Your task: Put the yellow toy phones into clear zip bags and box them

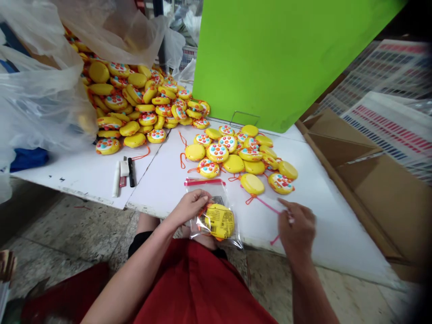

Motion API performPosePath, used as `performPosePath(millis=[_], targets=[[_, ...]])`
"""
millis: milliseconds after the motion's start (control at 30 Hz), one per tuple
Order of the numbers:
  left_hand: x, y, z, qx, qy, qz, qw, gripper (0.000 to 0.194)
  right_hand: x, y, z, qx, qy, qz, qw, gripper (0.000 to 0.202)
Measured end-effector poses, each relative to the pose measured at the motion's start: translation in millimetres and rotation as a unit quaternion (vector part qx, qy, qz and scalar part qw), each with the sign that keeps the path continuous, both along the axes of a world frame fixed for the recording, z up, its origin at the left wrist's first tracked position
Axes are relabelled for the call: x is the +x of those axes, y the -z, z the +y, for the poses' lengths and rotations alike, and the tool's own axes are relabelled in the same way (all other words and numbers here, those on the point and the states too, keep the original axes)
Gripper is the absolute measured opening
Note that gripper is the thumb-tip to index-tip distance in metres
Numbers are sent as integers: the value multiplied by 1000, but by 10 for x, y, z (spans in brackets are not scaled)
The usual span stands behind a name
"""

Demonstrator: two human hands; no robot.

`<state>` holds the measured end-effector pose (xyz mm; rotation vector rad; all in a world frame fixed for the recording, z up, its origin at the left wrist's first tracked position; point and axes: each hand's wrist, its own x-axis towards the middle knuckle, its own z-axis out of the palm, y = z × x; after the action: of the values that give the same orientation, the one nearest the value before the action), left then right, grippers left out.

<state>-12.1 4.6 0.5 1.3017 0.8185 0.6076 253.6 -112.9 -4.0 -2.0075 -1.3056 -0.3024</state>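
Observation:
In my left hand point(197, 204) is the upper left part of a clear zip bag point(236, 229) with a pink top strip. A round yellow toy point(221, 220) lies inside it, seen through dark printing on the plastic. My right hand point(297, 225), slightly blurred, is closed over the table to the right, around a thin pink strip point(268, 205) whose ends show on the hand's left side. One end of the strip reaches a loose yellow toy point(252, 184) with an orange loop. Behind the bag lies a group of such toys point(233, 164), some showing white faces with coloured dots.
A large heap of the same toys point(135, 103) spills from a clear plastic sack point(43, 99) at the left. Two markers, one black point(131, 172), lie near a white-capped item point(124, 168). A green panel point(270, 58) stands behind; an open cardboard box point(381, 193) borders the right.

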Motion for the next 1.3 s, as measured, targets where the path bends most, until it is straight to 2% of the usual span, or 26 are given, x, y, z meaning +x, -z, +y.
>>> performPosePath(millis=[67, 167, 267, 367, 533, 600, 667, 733, 833, 900, 967, 1033, 1100, 1167, 1233, 1300], targets=[[-12, -8, -9, -40, -1, -39, 998, 28, -275, -58, 176, -66, -82, 122, 987, 33], [-41, 2, -18, -86, -5, -85, 993, 34, -606, -65, 390, -161, -164, 299, 926, 37], [-72, 32, -14, -126, -17, -116, 985, 39, -758, -43, 489, -166, -201, 420, 869, 42], [-95, 44, -3, -153, -26, -138, 978, 43, -724, -30, 480, -152, -200, 480, 841, 40], [-116, -24, 9, -170, -3, -144, 975, 39, -549, 29, 364, -112, -180, 522, 826, 35], [-121, -47, 10, -168, 4, -136, 976, 26, -517, 70, 333, -94, -174, 538, 819, 34], [-122, -54, 12, -161, 0, -130, 978, 12, -511, 108, 322, -78, -170, 552, 812, 23], [-122, -53, 15, -159, -6, -130, 979, 6, -520, 133, 328, -65, -168, 564, 806, 12], [-123, -49, 20, -161, 4, -133, 978, 5, -534, 139, 350, -59, -173, 579, 795, 10], [-120, -48, 22, -158, 9, -138, 978, 12, -541, 123, 365, -55, -177, 592, 784, 12], [-112, -41, 20, -148, -10, -130, 980, 24, -557, 94, 375, -48, -173, 604, 776, 15], [-96, -28, 13, -134, -43, -104, 985, 32, -591, 60, 377, -59, -174, 589, 787, 27], [-78, -14, 2, -122, -64, -79, 987, 34, -631, 29, 367, -94, -199, 556, 801, 43], [-60, -5, -12, -116, -66, -71, 988, 34, -641, -3, 339, -119, -231, 540, 801, 55], [-44, -2, -26, -112, -69, -73, 989, 36, -572, -52, 293, -104, -238, 541, 800, 60], [-28, 4, -36, -105, -71, -57, 990, 36, -393, -133, 231, -38, -196, 527, 826, 60]])
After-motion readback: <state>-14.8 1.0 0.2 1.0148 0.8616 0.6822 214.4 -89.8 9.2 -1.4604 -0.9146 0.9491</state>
